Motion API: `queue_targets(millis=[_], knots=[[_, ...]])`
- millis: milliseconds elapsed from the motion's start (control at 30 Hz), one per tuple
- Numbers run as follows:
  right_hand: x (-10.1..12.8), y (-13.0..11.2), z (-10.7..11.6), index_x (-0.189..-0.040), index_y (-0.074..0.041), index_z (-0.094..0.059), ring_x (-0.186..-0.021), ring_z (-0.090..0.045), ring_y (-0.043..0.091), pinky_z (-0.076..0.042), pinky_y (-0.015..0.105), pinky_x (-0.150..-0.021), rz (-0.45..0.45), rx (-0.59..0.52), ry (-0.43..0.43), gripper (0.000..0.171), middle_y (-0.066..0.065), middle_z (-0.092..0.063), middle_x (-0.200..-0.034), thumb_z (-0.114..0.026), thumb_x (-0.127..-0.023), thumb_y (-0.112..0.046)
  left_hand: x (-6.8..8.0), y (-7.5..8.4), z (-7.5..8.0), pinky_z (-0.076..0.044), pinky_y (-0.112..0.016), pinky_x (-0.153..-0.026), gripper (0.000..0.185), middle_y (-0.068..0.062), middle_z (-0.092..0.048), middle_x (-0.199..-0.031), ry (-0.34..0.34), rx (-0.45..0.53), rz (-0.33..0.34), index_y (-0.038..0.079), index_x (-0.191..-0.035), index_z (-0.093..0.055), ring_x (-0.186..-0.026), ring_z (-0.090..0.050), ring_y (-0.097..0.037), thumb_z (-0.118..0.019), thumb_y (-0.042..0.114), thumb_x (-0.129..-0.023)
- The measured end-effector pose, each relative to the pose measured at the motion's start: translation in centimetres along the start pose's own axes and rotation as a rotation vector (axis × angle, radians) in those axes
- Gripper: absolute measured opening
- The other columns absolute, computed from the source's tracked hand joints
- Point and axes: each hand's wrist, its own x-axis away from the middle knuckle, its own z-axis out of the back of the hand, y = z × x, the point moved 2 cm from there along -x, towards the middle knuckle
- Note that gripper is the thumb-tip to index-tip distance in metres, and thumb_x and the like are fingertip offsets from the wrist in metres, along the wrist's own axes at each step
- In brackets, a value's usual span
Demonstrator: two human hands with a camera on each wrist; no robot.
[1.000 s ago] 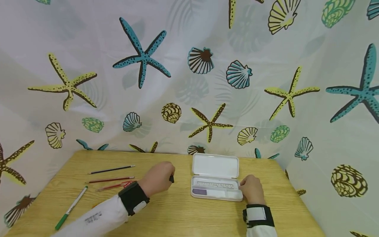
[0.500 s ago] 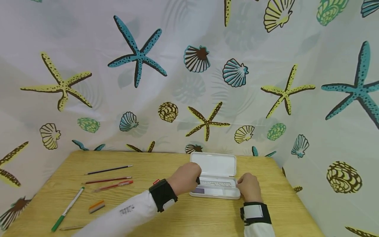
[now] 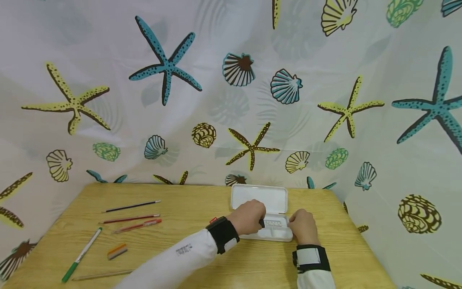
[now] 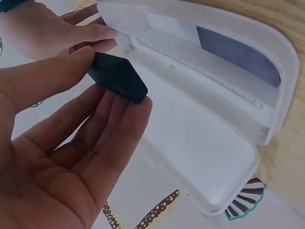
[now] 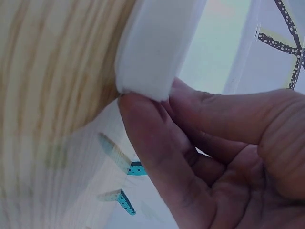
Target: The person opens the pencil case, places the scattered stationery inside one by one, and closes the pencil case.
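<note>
Placing step: left hand [image 3: 249, 216] pinching black eraser [image 4: 119, 76] over open white pencil case [image 3: 268, 235], right hand [image 3: 302, 226] gripping its right end. Next, by judgement: lowering into a compartment, then release.

One pencil case [image 3: 276, 199]; one black eraser [image 4: 119, 77]; five pens and pencils; one orange eraser [image 3: 117, 251].

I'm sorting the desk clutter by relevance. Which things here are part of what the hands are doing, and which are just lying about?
In hand:
- black eraser, pinched by the left hand
- white pencil case, lid open, its end held by the right hand
- ruler in the case

Lying about on the table:
- black pencil
- two red pencils
- green pen
- orange-grey eraser
</note>
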Motion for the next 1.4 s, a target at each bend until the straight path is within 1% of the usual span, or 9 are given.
queue_targets(millis=[133, 267, 367, 500, 600, 700, 800, 1067, 1400], knots=[[0.0, -0.1, 0.1, -0.087, 0.007, -0.073, -0.076, -0.062, 0.03, -0.053, 0.042, -0.068, 0.011, -0.006, 0.008, 0.005, 0.017, -0.069, -0.085, -0.073, -0.087, 0.002, -0.5, -0.2, -0.9, -0.033, -0.019, -0.052, 0.031, 0.008, -0.046, -0.061, -0.015, -0.015, 0.012, 0.013, -0.063, -0.061, -0.057, -0.038, -0.006, -0.079, 0.001, -0.086], [0.0, 0.0, 0.1, -0.087, 0.007, -0.072, -0.076, -0.062, 0.031, -0.053, 0.043, -0.068, 0.022, -0.003, 0.007, 0.005, 0.017, -0.068, -0.084, -0.073, -0.087, 0.002, -0.6, -0.4, -1.9, -0.03, -0.02, -0.052, 0.032, 0.008, -0.04, -0.061, -0.032, -0.013, 0.014, 0.012, -0.063, -0.059, -0.057, -0.035, -0.007, -0.077, 0.0, -0.086], [-0.1, 0.1, 0.1, -0.087, 0.007, -0.072, -0.077, -0.061, 0.031, -0.053, 0.043, -0.069, 0.015, 0.0, 0.006, 0.005, 0.017, -0.068, -0.084, -0.073, -0.086, 0.002, -0.7, -0.8, -2.8, -0.03, -0.02, -0.053, 0.029, 0.008, -0.041, -0.063, -0.035, -0.027, 0.014, 0.012, -0.065, -0.061, -0.058, -0.035, -0.007, -0.079, 0.0, -0.084], [-0.1, 0.1, 0.2, -0.087, 0.007, -0.072, -0.076, -0.061, 0.03, -0.052, 0.043, -0.069, 0.019, 0.003, 0.013, 0.005, 0.017, -0.067, -0.084, -0.073, -0.087, 0.002, -1.0, -1.3, -3.7, -0.033, -0.02, -0.055, 0.019, 0.009, -0.049, -0.066, -0.035, -0.046, 0.017, 0.011, -0.072, -0.07, -0.06, -0.04, -0.007, -0.082, 0.001, -0.082], [-0.1, 0.0, 0.2, -0.086, 0.007, -0.072, -0.075, -0.061, 0.031, -0.052, 0.043, -0.068, 0.028, 0.002, 0.02, 0.005, 0.017, -0.067, -0.083, -0.073, -0.087, 0.002, -1.1, -1.4, -3.9, -0.038, -0.02, -0.058, 0.012, 0.007, -0.057, -0.069, -0.039, -0.063, 0.008, 0.01, -0.078, -0.074, -0.064, -0.045, -0.007, -0.082, 0.001, -0.082], [-0.1, 0.0, 0.2, -0.086, 0.007, -0.072, -0.075, -0.061, 0.03, -0.052, 0.042, -0.067, 0.033, 0.003, 0.023, 0.005, 0.016, -0.067, -0.083, -0.073, -0.086, 0.002, -1.1, -1.3, -3.9, -0.043, -0.019, -0.063, 0.011, 0.006, -0.065, -0.078, -0.037, -0.086, -0.005, 0.01, -0.086, -0.075, -0.069, -0.052, -0.005, -0.082, 0.003, -0.083], [0.0, -0.1, 0.3, -0.084, 0.007, -0.072, -0.074, -0.061, 0.03, -0.052, 0.042, -0.066, 0.035, 0.005, 0.024, 0.004, 0.016, -0.067, -0.081, -0.074, -0.085, 0.003, -0.8, -1.1, -4.0, -0.045, -0.019, -0.066, 0.012, 0.006, -0.066, -0.08, -0.029, -0.092, -0.017, 0.011, -0.088, -0.072, -0.071, -0.054, -0.005, -0.083, 0.006, -0.086], [-0.1, 0.2, 0.1, -0.083, 0.006, -0.071, -0.073, -0.061, 0.029, -0.051, 0.039, -0.063, 0.036, -0.001, 0.026, 0.004, 0.014, -0.066, -0.08, -0.073, -0.084, 0.003, -0.7, -1.1, -4.5, -0.039, -0.019, -0.062, 0.025, 0.009, -0.051, -0.069, -0.009, -0.136, -0.058, 0.014, -0.074, -0.062, -0.067, -0.046, -0.005, -0.083, 0.008, -0.086], [-0.1, 0.3, 0.1, -0.082, 0.006, -0.071, -0.071, -0.06, 0.028, -0.05, 0.038, -0.062, 0.046, 0.0, 0.035, 0.004, 0.014, -0.066, -0.078, -0.073, -0.084, 0.003, -0.9, -1.2, -4.9, -0.039, -0.016, -0.061, 0.031, 0.008, -0.051, -0.067, -0.01, -0.183, -0.094, 0.016, -0.068, -0.06, -0.067, -0.047, -0.004, -0.084, 0.007, -0.085]])
